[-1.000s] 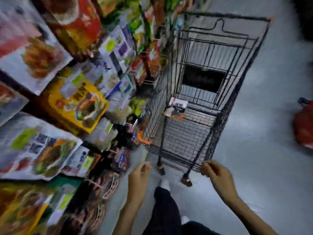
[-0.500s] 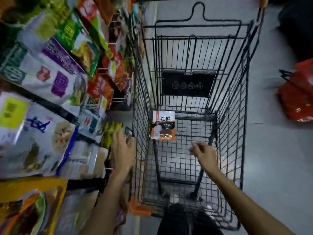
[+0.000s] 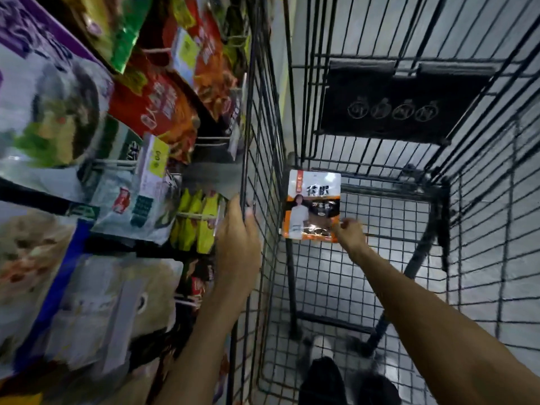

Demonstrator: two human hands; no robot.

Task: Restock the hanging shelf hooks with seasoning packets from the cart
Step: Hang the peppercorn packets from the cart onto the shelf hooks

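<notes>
The right hand (image 3: pixel 349 232) has reached into the cart (image 3: pixel 264 127) and now pinches the packet (image 3: pixel 314 206) at its far left corner, the left hand (image 3: pixel 238 244) gripping the cart's side, so lifting looks next.

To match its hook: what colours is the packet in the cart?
Packet: white top, orange and dark brown below; head view.

Right hand (image 3: pixel 349 232) is pinching the packet (image 3: pixel 313 204) at its lower right corner, inside the cart (image 3: pixel 409 187), near its far left corner. Left hand (image 3: pixel 238 239) is gripping the cart's left wall. Yellow packets (image 3: pixel 194 222) are hanging just beside that hand.
</notes>
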